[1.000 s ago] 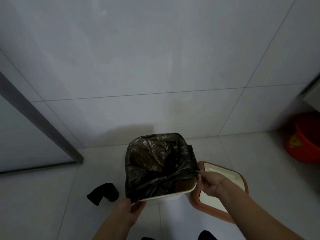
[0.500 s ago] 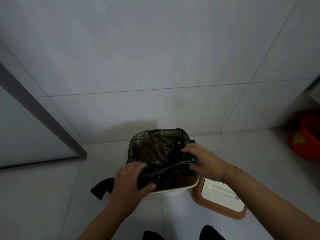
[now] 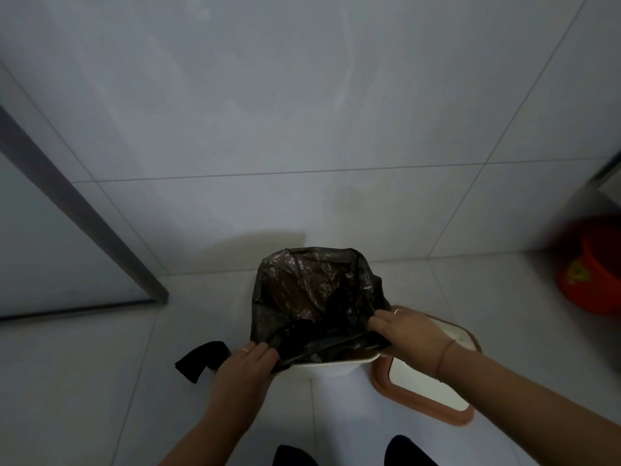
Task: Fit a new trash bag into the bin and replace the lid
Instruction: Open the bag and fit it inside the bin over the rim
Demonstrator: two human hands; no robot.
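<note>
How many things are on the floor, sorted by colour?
Black: 2, the trash bag and the roll of bags
White: 1, the bin
Brown and white: 1, the lid
Orange: 1, the bucket
Total: 5

Wall (image 3: 302, 95): large pale tiles
Floor (image 3: 84, 381): pale tiles
Left: grey door frame (image 3: 77, 210)
Right: orange bucket (image 3: 591, 274)
Light: dim

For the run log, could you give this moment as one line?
step: fitting trash bag on bin | left hand, right hand: gripping bag | lid: on floor
</note>
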